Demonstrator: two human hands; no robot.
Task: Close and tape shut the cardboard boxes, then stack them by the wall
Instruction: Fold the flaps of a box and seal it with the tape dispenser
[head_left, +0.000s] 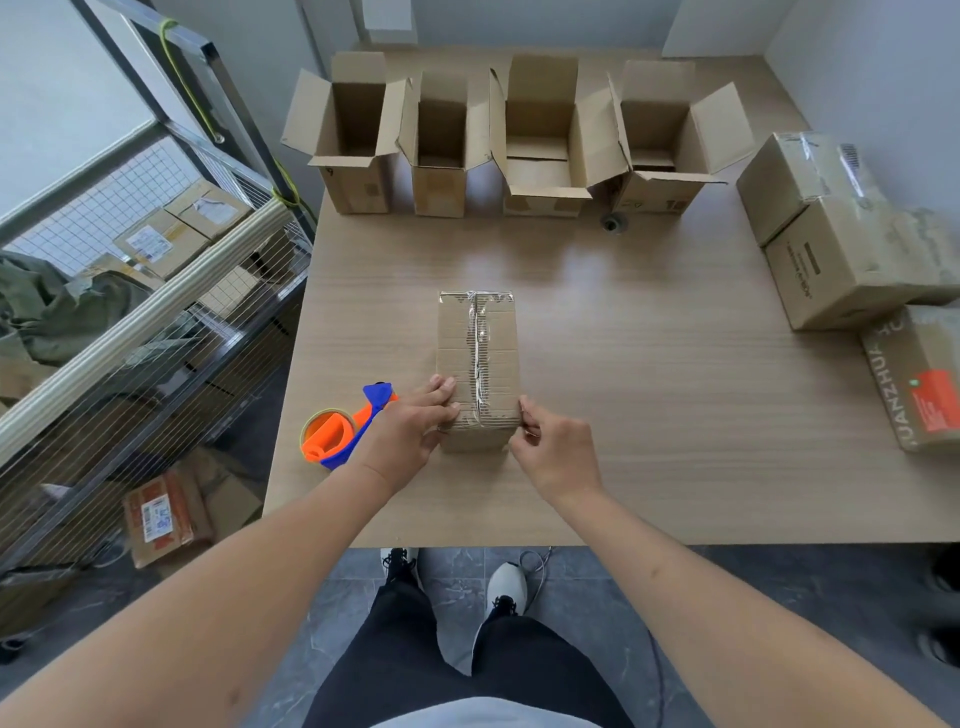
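Note:
A closed cardboard box (480, 343) lies in the middle of the wooden table (649, 374), with clear tape running along its top seam. My left hand (410, 431) rests on the box's near left corner, fingers laid over the top and thumb at the near face. My right hand (550, 447) pinches the near right corner between thumb and fingertips. An orange and blue tape dispenser (340, 428) lies on the table just left of my left hand. Several open boxes (540, 145) stand in a row at the far edge.
Taped boxes (852, 249) are stacked at the table's right side by the wall. A metal wire cart (145, 291) with parcels stands left of the table. A small dark round object (614, 223) sits near the open boxes. My feet are at the table's near edge.

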